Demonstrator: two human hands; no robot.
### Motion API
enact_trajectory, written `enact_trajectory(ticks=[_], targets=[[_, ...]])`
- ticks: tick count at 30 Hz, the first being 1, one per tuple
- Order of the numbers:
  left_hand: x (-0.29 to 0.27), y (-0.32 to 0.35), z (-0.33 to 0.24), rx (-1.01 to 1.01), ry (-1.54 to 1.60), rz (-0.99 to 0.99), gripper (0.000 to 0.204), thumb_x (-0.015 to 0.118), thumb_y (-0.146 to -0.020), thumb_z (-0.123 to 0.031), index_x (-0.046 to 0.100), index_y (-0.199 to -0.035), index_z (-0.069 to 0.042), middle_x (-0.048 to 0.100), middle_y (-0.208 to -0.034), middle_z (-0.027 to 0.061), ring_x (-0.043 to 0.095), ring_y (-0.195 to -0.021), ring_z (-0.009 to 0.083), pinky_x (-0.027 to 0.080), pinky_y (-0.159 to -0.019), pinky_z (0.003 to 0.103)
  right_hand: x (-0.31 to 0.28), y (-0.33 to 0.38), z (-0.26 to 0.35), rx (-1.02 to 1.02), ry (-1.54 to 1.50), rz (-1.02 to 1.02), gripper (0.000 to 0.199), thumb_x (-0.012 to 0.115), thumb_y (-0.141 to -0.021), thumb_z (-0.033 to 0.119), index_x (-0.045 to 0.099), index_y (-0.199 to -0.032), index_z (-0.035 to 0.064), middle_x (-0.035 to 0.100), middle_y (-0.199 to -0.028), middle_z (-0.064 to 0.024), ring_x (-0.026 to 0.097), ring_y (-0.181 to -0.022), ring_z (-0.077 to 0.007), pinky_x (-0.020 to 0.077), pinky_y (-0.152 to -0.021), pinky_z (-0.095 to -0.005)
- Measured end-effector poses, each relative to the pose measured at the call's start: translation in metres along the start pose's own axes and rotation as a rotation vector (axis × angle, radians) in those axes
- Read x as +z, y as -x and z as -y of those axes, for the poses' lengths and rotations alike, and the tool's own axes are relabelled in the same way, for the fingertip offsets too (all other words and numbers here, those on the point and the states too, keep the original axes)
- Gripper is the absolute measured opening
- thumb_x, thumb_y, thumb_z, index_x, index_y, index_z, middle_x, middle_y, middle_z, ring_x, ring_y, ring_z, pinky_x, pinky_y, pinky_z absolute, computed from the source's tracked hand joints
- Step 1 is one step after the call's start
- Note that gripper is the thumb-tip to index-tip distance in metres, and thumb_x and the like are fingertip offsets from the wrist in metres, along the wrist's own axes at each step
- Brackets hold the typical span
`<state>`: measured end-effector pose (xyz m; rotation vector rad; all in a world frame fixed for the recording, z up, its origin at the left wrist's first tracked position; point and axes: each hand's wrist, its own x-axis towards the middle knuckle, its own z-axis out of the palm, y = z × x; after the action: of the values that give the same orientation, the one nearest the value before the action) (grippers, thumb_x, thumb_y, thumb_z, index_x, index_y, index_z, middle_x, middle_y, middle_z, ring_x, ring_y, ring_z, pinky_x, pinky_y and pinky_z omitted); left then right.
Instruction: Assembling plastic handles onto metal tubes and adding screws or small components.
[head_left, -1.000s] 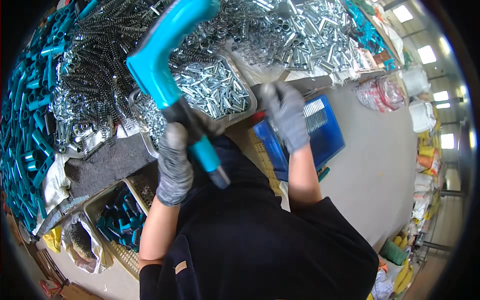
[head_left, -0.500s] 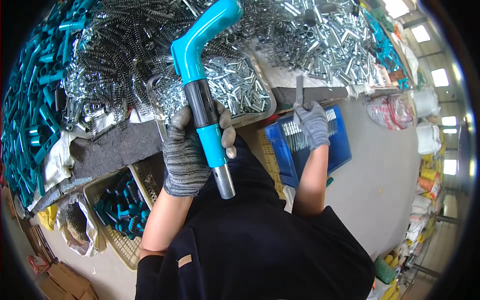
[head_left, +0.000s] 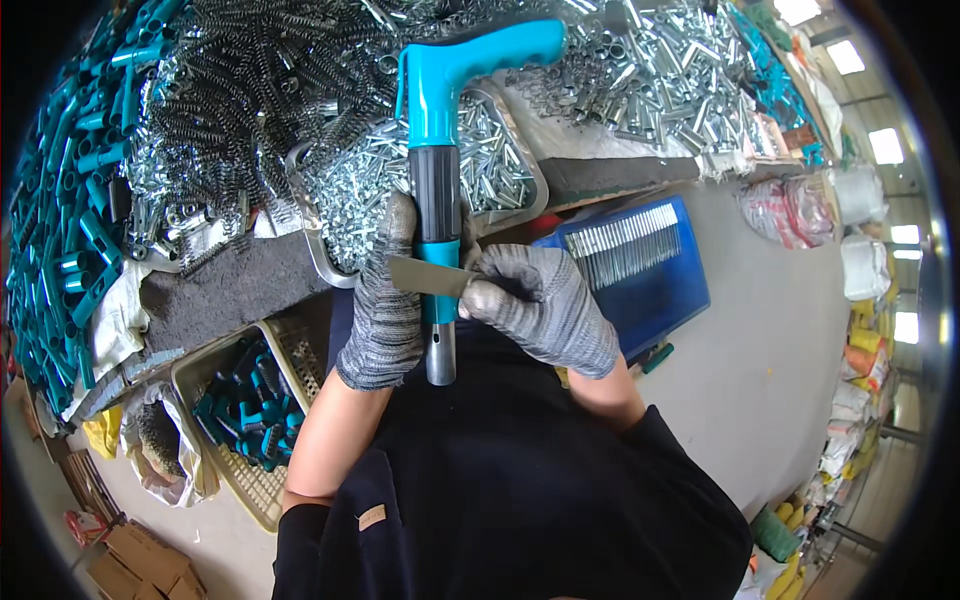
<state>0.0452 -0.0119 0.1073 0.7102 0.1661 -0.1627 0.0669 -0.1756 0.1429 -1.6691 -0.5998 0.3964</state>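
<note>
Two gloved hands meet over one tool at the centre of the view. Teal tool (head_left: 437,170): upright, with a bent teal handle at the top, a black sleeve around the middle, a teal section below it and a bare metal tube end at the bottom; it stands in front of the person's dark shirt, its upper part over a metal tray of small bright parts (head_left: 372,190). Left hand (head_left: 385,300): in a grey knit glove, fingers wrapped tight around the lower body of the tool, below the black sleeve. Right hand (head_left: 540,305): in a like glove, fingers pinched together on a thin flat metal strip (head_left: 428,277), which lies crosswise against the teal lower section and touches the left hand's fingers. Blue bin (head_left: 650,290): just right of the right hand, holding a row of similar strips. Wire basket (head_left: 250,420): lower left, with teal pieces inside. Heap of dark springs (head_left: 250,80): upper left of the bench.
</note>
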Motion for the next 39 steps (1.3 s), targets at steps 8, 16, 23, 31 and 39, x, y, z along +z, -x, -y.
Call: enact_trajectory(ticks=[8, 16, 23, 31, 39], targets=[[-0.005, 0.010, -0.002, 0.044, -0.124, -0.046, 0.058, 0.044, -0.098, -0.051, 0.055, -0.122, 0.001, 0.066, -0.097, 0.0127, 0.066, -0.082, 0.0195, 0.056, -0.071, 0.031, -0.007, -0.008, 0.018, 0.088, 0.223, 0.003, 0.024, 0.065, -0.091, 0.025, 0.070, -0.082, 0.0037, 0.065, -0.067, -0.0074, 0.058, -0.058, -0.0135, 0.0463, -0.059, -0.0304], [0.004, 0.011, -0.003, 0.016, -0.094, -0.057, 0.059, 0.041, -0.098, -0.053, 0.053, -0.120, 0.001, 0.064, -0.091, 0.0114, 0.065, -0.065, 0.0163, 0.054, -0.042, 0.027, -0.011, -0.011, 0.009, 0.038, 0.125, 0.021, 0.029, 0.066, -0.091, 0.026, 0.069, -0.074, 0.0023, 0.061, -0.064, -0.0012, 0.049, -0.057, -0.0073, 0.0381, -0.053, -0.0256], [0.008, 0.015, -0.006, 0.028, -0.201, -0.014, 0.064, 0.042, -0.096, -0.058, 0.052, -0.115, 0.003, 0.058, -0.081, 0.0098, 0.060, -0.061, 0.0145, 0.053, -0.042, 0.025, -0.004, -0.007, 0.001, -0.191, 0.231, -0.371, 0.028, 0.070, -0.087, 0.029, 0.069, -0.084, 0.0012, 0.062, -0.067, -0.0089, 0.057, -0.061, -0.0141, 0.0457, -0.060, -0.0330], [-0.010, 0.021, -0.024, 0.010, 0.186, 0.031, 0.060, 0.049, -0.094, -0.056, 0.051, -0.115, 0.000, 0.053, -0.083, 0.0061, 0.056, -0.066, 0.0121, 0.054, -0.045, 0.026, -0.111, 0.030, -0.033, 0.305, 0.010, -0.456, 0.030, 0.062, -0.095, 0.028, 0.058, -0.074, 0.0067, 0.049, -0.061, 0.0032, 0.040, -0.051, -0.0042, 0.0315, -0.049, -0.0225], [-0.010, 0.027, -0.035, 0.133, -0.168, -0.107, 0.036, 0.069, -0.084, -0.019, 0.053, -0.109, 0.001, 0.056, -0.077, 0.0077, 0.057, -0.053, 0.0152, 0.047, -0.042, 0.027, -0.139, -0.040, -0.088, 0.124, 1.068, -0.531, 0.033, 0.062, -0.093, 0.033, 0.066, -0.105, 0.0015, 0.068, -0.093, -0.0198, 0.064, -0.085, -0.0352, 0.0489, -0.077, -0.0401]])
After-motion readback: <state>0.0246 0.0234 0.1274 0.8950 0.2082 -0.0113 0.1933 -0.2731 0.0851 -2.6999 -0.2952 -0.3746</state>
